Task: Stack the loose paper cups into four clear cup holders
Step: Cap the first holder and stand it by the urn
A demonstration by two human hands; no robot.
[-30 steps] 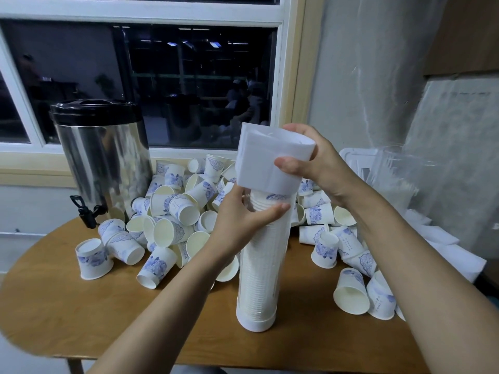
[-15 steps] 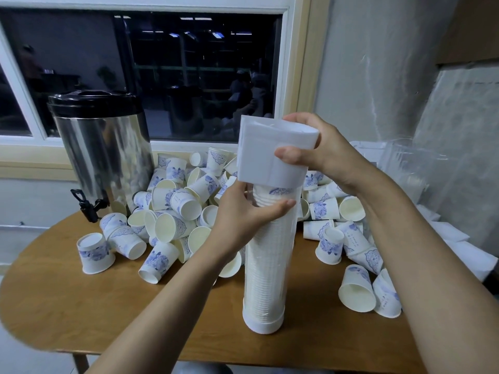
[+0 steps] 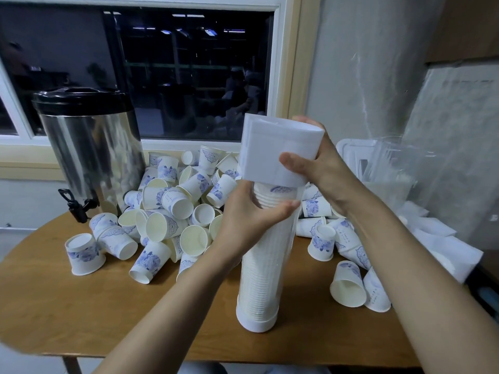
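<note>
Hands: two bare hands are working, the left hand [image 3: 251, 215] and the right hand [image 3: 321, 171], both at the top of one tall tube.
Cup holder: one clear cup holder [image 3: 259, 282] is standing upright on the near middle of the table [image 3: 81, 314].
Stacked cups: the stacked cups [image 3: 267, 198] are filling the holder from its base to near its top; they are too many to count.
White cover: one white cover [image 3: 278, 152] is sitting over the top of the stack, and a blue print is showing just under its lower edge.
Left hand grip: it is wrapping round the holder just below the cover, with the thumb on the near side.
Right hand grip: it is clasping the cover from the right, thumb in front and fingers behind.
Loose cups: dozens of loose cups [image 3: 178, 205] are lying in a heap left of and behind the holder, too many to count exactly.
Right group: more cups [image 3: 321, 238] are lying right of the holder, partly hidden by the right forearm; two cups [image 3: 348, 288] are resting near the right edge.
Urn: one steel urn [image 3: 91, 149] with a black lid is standing far left, touching the heap.
Far right: crumpled clear plastic [image 3: 391, 171] and white packets [image 3: 448, 249] are lying there; what the plastic is I cannot tell.
Behind: one dark window [image 3: 189, 71] is facing the table.
</note>
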